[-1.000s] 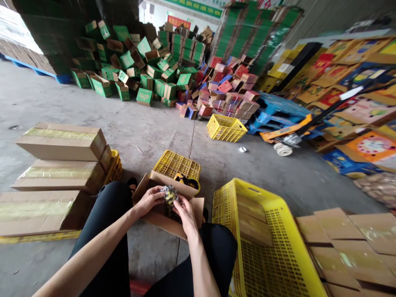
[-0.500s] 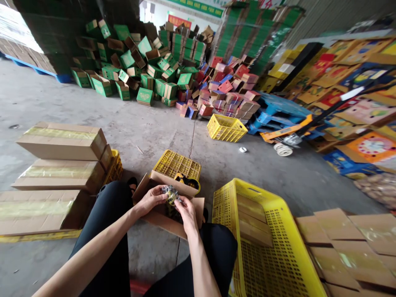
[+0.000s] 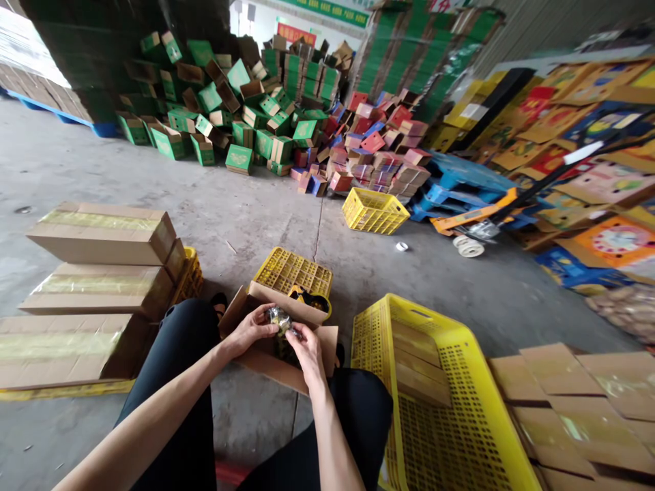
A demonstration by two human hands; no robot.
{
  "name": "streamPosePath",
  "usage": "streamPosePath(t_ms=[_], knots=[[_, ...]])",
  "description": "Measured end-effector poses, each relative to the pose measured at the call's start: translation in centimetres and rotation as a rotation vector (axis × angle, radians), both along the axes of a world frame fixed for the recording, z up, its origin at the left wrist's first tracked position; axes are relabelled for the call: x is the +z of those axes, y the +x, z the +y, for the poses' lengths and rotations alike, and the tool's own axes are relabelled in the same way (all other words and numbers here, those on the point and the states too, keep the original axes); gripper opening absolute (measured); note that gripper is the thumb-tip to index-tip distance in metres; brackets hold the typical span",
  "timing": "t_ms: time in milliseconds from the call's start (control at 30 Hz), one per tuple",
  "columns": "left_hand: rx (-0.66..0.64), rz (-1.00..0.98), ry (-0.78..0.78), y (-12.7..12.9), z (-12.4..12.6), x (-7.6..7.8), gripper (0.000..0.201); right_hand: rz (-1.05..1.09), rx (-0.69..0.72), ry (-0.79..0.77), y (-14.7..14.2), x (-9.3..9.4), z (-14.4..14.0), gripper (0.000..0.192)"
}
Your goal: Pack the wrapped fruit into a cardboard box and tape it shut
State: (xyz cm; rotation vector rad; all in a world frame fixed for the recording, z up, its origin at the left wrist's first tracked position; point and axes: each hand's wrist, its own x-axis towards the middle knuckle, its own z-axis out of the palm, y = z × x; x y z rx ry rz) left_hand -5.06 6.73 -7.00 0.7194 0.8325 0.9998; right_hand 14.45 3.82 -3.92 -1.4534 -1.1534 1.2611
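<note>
Warehouse floor under you — both your hands, left hand (image 3: 250, 330) and right hand (image 3: 308, 352), pinch one small crinkly-wrapped yellow-black item (image 3: 280, 319) above an open carton (image 3: 279, 354).

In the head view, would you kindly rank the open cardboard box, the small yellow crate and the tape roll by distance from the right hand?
1. open cardboard box, under the right hand.
2. small yellow crate, ahead, mid-floor.
3. tape roll, near that crate; too close to call.

Head camera looks down (forward too), close.
</note>
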Motion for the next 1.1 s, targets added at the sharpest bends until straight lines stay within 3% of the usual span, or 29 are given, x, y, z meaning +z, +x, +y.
streamPosePath(t_ms=[433, 1100], knots=[[0.015, 0.024, 0.033, -0.16, -0.03, 0.47, 0.057, -0.004, 0.068, -0.013, -0.19, 0.14, 0.0, 0.049], [0.012, 0.027, 0.043, -0.32, 0.07, 0.01, 0.051, -0.046, 0.073, -0.01, -0.09, 0.3, -0.11, 0.049]])
